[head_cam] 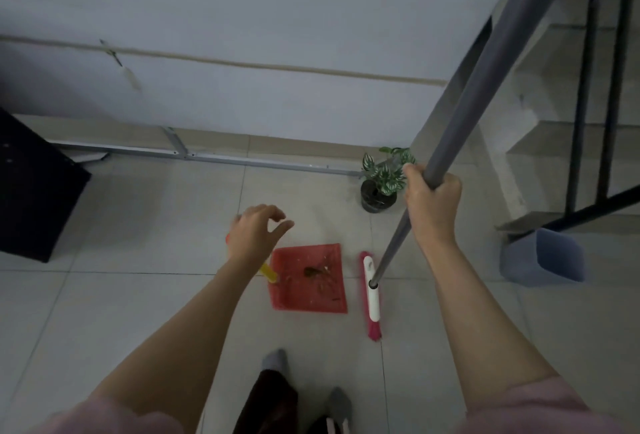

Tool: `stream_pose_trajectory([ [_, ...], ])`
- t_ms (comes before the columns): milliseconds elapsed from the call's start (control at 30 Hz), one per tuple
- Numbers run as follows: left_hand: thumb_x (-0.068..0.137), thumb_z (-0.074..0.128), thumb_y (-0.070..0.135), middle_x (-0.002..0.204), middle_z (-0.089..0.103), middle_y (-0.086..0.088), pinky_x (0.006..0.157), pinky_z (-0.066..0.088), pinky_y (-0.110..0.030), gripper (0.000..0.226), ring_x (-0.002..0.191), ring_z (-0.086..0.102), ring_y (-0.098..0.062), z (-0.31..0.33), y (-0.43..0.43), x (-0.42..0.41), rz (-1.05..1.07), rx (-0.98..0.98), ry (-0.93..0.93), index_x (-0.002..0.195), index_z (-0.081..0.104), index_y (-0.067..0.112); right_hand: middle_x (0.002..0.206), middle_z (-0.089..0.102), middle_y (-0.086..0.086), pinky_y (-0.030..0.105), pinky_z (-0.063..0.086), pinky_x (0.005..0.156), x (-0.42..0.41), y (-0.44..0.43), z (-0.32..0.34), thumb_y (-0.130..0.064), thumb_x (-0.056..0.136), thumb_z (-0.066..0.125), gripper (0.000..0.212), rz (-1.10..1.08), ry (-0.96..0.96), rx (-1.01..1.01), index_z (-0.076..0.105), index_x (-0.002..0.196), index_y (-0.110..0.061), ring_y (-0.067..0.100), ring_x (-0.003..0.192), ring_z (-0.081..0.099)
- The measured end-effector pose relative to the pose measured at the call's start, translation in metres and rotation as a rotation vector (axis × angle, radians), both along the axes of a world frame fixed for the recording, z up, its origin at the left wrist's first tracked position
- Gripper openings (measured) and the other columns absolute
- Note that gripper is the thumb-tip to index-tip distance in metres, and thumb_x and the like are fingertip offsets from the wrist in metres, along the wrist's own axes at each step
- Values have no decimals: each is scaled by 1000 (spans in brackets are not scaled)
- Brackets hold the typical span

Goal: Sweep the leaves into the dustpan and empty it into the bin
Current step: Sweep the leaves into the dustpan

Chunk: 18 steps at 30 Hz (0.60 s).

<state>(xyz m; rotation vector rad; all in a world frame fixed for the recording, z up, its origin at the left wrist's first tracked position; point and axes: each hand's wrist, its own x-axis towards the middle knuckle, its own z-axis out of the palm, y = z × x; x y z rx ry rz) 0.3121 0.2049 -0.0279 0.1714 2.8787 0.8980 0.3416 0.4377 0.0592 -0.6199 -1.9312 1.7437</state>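
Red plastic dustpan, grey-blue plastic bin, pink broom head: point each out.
Red plastic dustpan (313, 298): head view, bare part of the pan floor near its front.
Grey-blue plastic bin (545, 267): head view, front wall.
Pink broom head (373, 295): head view, white top plate below the pole socket.

one dustpan (308, 279), one broom (372, 290), one bin (543, 257)
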Motion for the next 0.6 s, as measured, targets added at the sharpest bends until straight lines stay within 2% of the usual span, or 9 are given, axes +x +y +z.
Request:
stream_pose_trajectory([
  [100,80,56,55,108,65,2,95,27,-38,38,112,52,-20,-2,-32,-10,49,-243,10,100,64,23,38,36,-11,22,29,41,-17,-10,-5,-12,87,63,41,93,-35,-29,41,52,-16,8,37,34],
  [200,73,58,64,124,54,3,98,34,-44,53,117,48,-21,-7,-56,-19,16,-308,-226,114,57,30,38,35,-11,22,29,41,-32,-14,-5,-12,88,62,44,101,-40,-50,40,50,-16,7,36,34],
  [300,69,68,54,121,51,-3,90,48,-39,61,103,55,-22,-17,-66,-22,-24,-163,-438,123,50,31,41,34,-7,22,27,41,-41,-15,-2,-13,89,62,41,112,-39,-38,40,54,-11,9,38,32],
  [400,71,72,38,103,52,-3,81,45,-29,62,92,52,-19,-23,-63,-25,-93,-167,-475,126,48,27,44,35,-3,21,30,41,-43,-16,-3,-15,89,62,36,99,-56,-20,45,58,-8,10,39,35],
  [467,73,70,30,104,53,-5,79,41,-28,58,94,51,-20,-27,-59,-26,-99,-193,-498,126,48,24,40,36,-9,19,33,42,-43,-14,-3,-16,88,63,38,81,-64,-19,45,56,-11,8,39,37],
  [600,79,63,22,115,58,-10,83,47,-34,45,104,56,-27,-41,-59,-26,-40,-240,-494,122,53,17,40,37,-9,18,32,42,-43,-13,-5,-14,89,61,42,79,-66,1,44,51,-15,8,39,36],
])
